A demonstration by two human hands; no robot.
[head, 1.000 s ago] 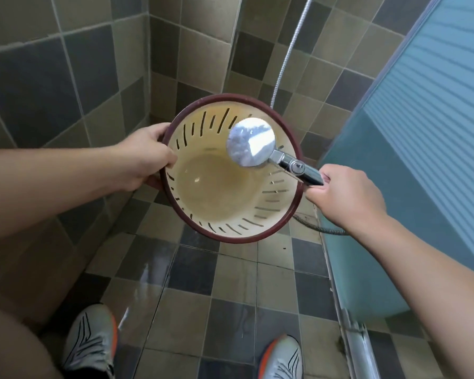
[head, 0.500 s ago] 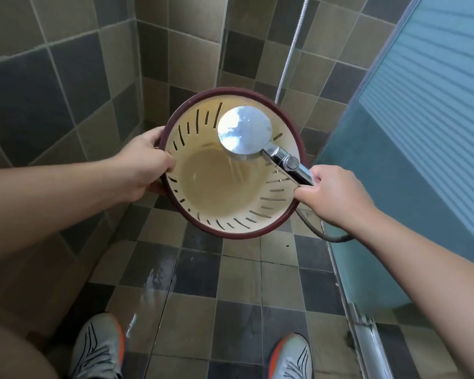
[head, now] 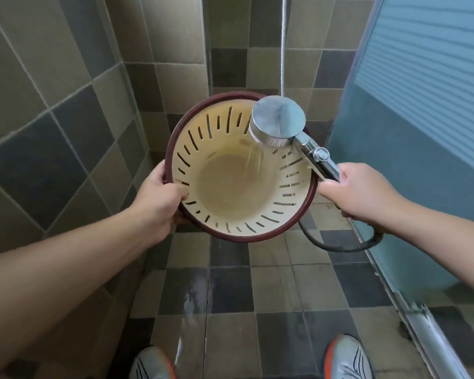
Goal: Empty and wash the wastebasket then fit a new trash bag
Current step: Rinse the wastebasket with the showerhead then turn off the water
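Wastebasket (head: pixel 231 187) gripped by left hand (head: pixel 159 196), right hand (head: pixel 359 194) holding showerhead (head: pixel 278 120)

Two grey shoes (head: pixel 346 358) with orange trim are standing on the wet tiled floor (head: pixel 230 294), and a frosted glass door (head: pixel 422 110) is closing off the right side.

Both forearms are bare to the edge of the frame, with no sleeves, watch or rings visible on the left hand (head: pixel 159 198) or right hand (head: pixel 359 192). The person wears grey athletic shoes, the left shoe (head: pixel 151 363) and right shoe (head: pixel 348 356) trimmed in orange with dark side stripes.
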